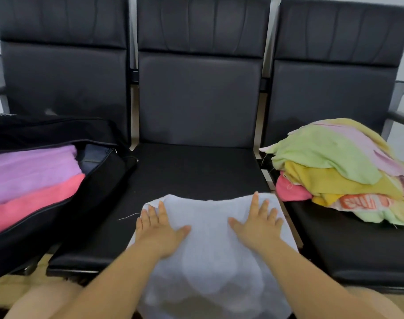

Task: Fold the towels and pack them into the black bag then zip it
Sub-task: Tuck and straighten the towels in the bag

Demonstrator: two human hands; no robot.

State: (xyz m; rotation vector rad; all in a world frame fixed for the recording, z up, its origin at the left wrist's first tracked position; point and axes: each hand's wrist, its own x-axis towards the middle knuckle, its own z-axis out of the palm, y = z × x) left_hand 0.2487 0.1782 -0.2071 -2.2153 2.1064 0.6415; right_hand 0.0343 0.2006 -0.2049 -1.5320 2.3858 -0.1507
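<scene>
A pale blue towel (207, 245) lies spread over the front of the middle seat and hangs down off its edge. My left hand (158, 229) presses flat on the towel's left side, fingers straight. My right hand (258, 224) presses flat on its right side, fingers spread. The black bag (99, 180) lies open on the left seat, holding a folded purple towel (33, 166) and a folded pink towel (35, 203). A loose pile of unfolded towels (339, 171) in green, yellow, pink and white sits on the right seat.
Three black padded seats stand joined in a row, with the middle seat (196, 171) bare behind the towel. Metal armrests (398, 116) flank the outer seats. A gap separates each seat. Light flooring shows below the seat fronts.
</scene>
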